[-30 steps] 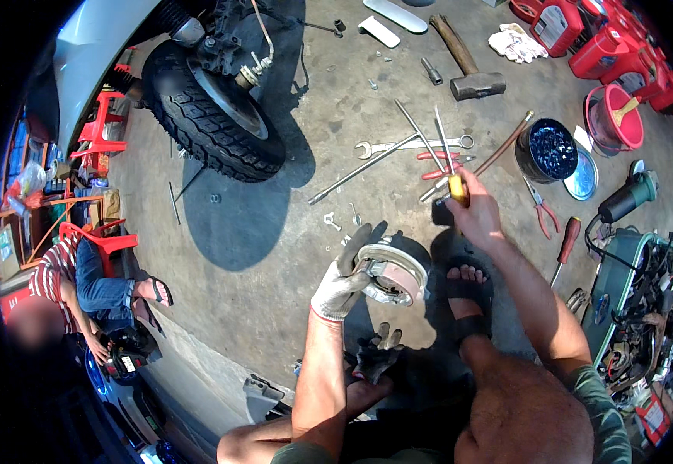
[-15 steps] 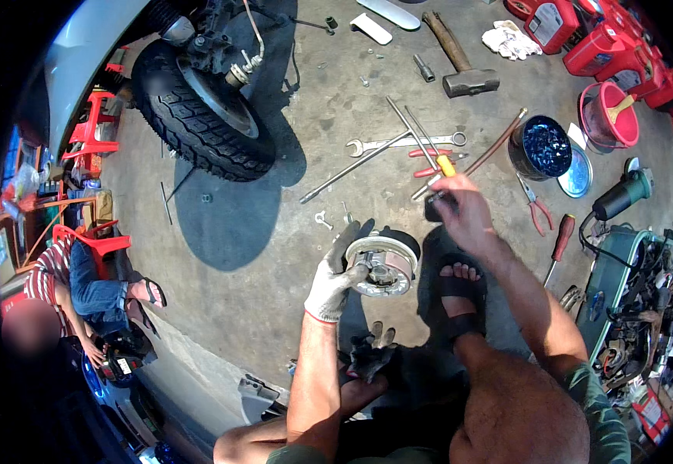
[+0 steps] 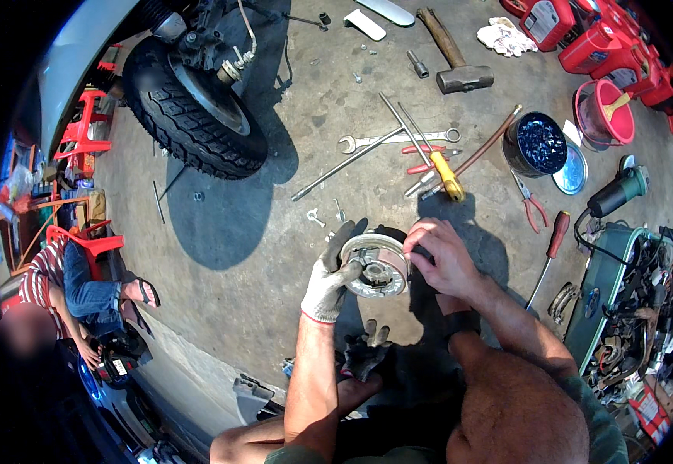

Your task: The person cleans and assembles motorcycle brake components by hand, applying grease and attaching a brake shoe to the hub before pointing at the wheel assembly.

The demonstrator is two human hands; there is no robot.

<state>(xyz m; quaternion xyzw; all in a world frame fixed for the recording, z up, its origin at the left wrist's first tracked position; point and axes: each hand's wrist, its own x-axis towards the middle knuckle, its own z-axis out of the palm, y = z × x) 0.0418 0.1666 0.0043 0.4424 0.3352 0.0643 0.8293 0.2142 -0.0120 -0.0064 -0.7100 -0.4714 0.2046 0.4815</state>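
My left hand [image 3: 332, 282] in a grey-and-white glove grips a round metal brake assembly [image 3: 376, 267] with curved shoes inside, its open face upward. My bare right hand [image 3: 441, 259] has its fingers curled at the right rim of that part. A yellow-handled screwdriver [image 3: 450, 178] lies on the floor beyond, among red-handled pliers [image 3: 417, 168], a combination wrench [image 3: 375, 142] and a long T-bar [image 3: 328, 175]. Small metal pieces [image 3: 313, 218] lie nearby, and a dark glove [image 3: 363, 356] is below between my legs.
A scooter wheel [image 3: 158, 100] is upper left; a seated person [image 3: 93, 294] is at left. At right are a black paint can [image 3: 536, 147], pink bucket [image 3: 605, 124], red jugs [image 3: 580, 58], grinder [image 3: 615, 193] and parts bin [image 3: 611, 301]. A sledgehammer [image 3: 464, 77] lies beyond.
My right hand has let go of the yellow screwdriver, which now lies among the tools, and moved down and left to the brake assembly. My left hand still holds that part.
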